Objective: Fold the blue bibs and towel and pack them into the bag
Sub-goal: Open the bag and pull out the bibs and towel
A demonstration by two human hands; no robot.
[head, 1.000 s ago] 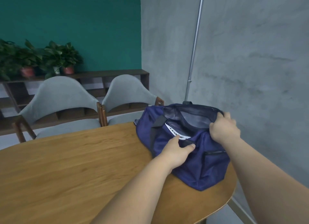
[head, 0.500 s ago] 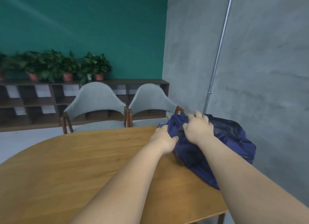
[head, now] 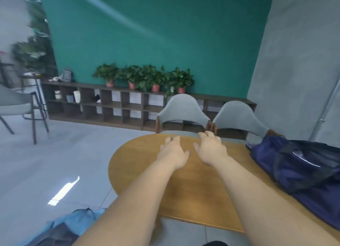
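No readable text, label on bag blurred

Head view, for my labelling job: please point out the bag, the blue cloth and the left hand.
bag (head: pixel 263 153): head view, on its dark blue fabric near the left end.
blue cloth (head: pixel 79 218): head view, on the light blue fabric at bottom left.
left hand (head: pixel 173 153): head view, on the back of the hand.

office lounge, wooden table, cubby shelving

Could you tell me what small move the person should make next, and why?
Probably lower the left hand toward the light blue cloth at lower left, off the table. Both hands are open and empty, the right hand too, and the bag lies at the table's right end.
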